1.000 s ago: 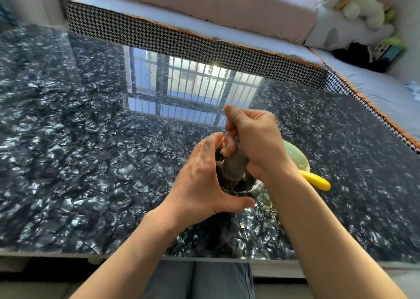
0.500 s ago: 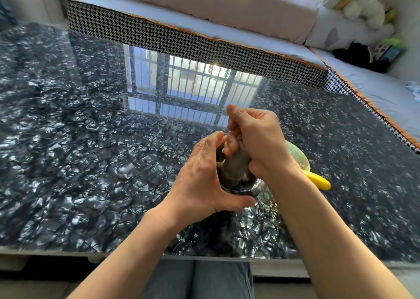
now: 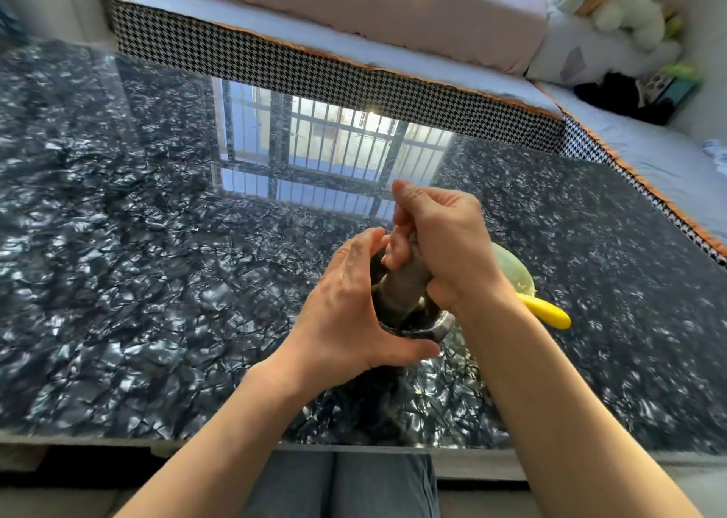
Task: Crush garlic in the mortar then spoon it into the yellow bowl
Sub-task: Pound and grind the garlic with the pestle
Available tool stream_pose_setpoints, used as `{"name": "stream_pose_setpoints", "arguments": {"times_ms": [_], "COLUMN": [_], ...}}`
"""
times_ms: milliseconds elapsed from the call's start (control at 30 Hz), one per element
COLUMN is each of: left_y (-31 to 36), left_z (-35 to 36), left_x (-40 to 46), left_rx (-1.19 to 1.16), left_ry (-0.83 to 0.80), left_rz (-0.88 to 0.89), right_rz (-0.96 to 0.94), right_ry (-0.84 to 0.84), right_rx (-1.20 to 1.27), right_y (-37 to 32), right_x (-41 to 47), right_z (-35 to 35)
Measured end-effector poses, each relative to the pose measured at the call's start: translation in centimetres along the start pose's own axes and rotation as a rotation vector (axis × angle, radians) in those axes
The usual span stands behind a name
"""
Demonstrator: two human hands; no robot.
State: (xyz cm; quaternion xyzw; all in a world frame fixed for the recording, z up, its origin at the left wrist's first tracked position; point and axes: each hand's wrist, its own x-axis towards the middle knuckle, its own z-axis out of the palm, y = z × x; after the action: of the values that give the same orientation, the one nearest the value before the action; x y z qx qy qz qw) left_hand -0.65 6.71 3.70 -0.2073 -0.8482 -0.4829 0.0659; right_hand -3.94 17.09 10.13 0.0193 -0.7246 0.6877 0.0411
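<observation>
A dark mortar (image 3: 436, 326) with a shiny metal rim stands on the glossy black table (image 3: 157, 265) near its front edge. My left hand (image 3: 346, 305) wraps round the mortar's left side and grips it. My right hand (image 3: 444, 242) grips a grey stone pestle (image 3: 405, 285), whose lower end is inside the mortar. The garlic inside is hidden by my hands. Behind my right wrist sits the yellow bowl (image 3: 511, 269), mostly covered. A yellow spoon handle (image 3: 547, 311) sticks out to the right of it.
A bench with a houndstooth edge (image 3: 314, 69) runs along the table's far and right sides. Cushions and a plush toy (image 3: 602, 2) lie on it. My knees in grey trousers (image 3: 338, 486) show below the front edge.
My right hand has lifted the pestle a little, so more of its grey shaft shows above the mortar. My left hand has stayed on the mortar.
</observation>
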Motion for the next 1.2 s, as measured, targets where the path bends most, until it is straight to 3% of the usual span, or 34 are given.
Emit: {"name": "stream_pose_setpoints", "arguments": {"times_ms": [133,233,433,667,833,967,1100,1200], "left_y": [-0.1,-0.2,-0.3,-0.4,-0.3,-0.2,-0.4,-0.3], "left_z": [-0.1,-0.1,0.0,0.0,0.0,0.1,0.0,0.0], "left_x": [-0.1,0.0,0.2,0.0,0.0,-0.1,0.0,0.0], "left_rx": [0.001,-0.025,-0.033,-0.029,-0.054,-0.049,-0.022,-0.031], "left_ry": [-0.019,-0.003,0.011,-0.006,-0.001,-0.006,-0.016,-0.006], "left_rz": [0.024,0.020,0.000,0.013,-0.008,-0.002,0.015,0.009], "right_rz": [-0.087,-0.173,-0.130,-0.164,-0.089,-0.044,-0.114,-0.145], "right_ry": [0.037,0.041,-0.028,0.050,0.032,0.044,0.076,0.048], "right_rx": [0.160,0.145,-0.040,0.157,-0.010,0.024,0.142,0.073], "right_y": [-2.9,-2.5,1.2,-2.7,0.8,0.5,-1.7,-1.1], "right_x": [0.2,0.7,0.8,0.9,0.5,0.8,0.9,0.7], "right_z": [-1.4,-1.0,1.2,-0.7,0.1,-0.1,-1.0,-0.7]}}
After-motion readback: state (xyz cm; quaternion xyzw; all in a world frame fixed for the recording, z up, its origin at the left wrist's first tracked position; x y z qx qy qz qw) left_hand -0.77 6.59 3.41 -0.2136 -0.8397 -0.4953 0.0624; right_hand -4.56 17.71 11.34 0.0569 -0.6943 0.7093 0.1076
